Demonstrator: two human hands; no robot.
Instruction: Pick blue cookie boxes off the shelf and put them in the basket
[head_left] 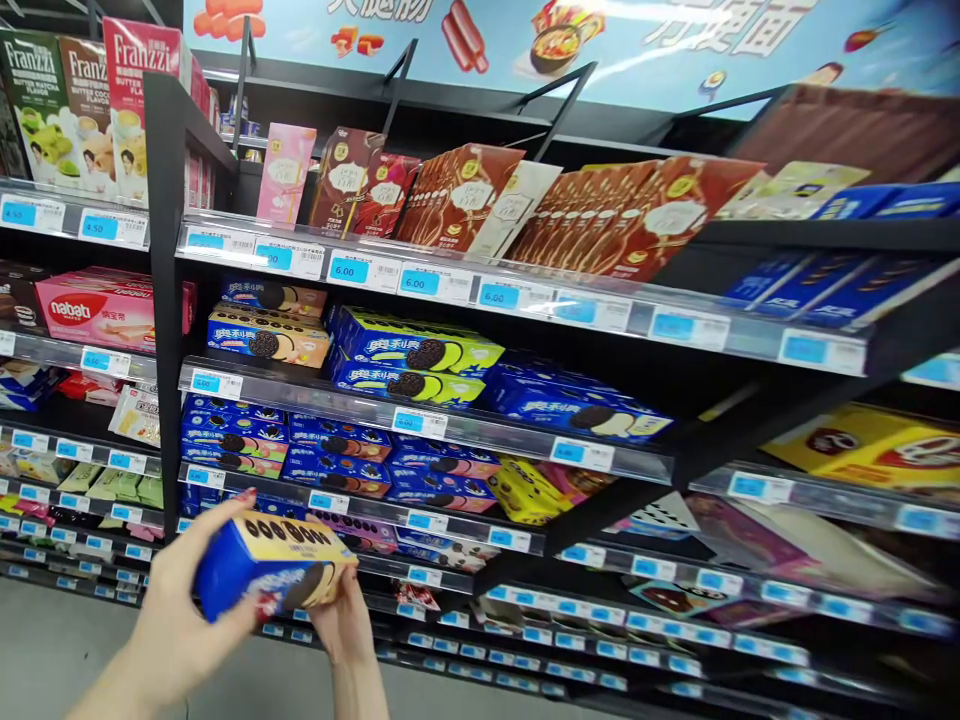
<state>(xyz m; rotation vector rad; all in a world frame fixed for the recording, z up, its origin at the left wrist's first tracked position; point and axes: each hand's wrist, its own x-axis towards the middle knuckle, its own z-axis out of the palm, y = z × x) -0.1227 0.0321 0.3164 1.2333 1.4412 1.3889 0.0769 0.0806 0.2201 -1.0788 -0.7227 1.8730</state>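
A blue and cream cookie box is held up in front of the shelves, tilted, with dark round cookies pictured along its top. My left hand grips its left end, thumb across the front and fingers over the top edge. At the right end, my right hand supports it from below and behind; some of those fingers are hidden by the box. Similar cookie boxes stand on the shelf beyond: a cream-fronted stack, green ones and blue ones.
Shelf edges with price tags run across the view. Above are brown chocolate-stick boxes; a black upright post divides the shelves on the left. Pink wafer boxes lie beyond it. Grey floor shows at lower left.
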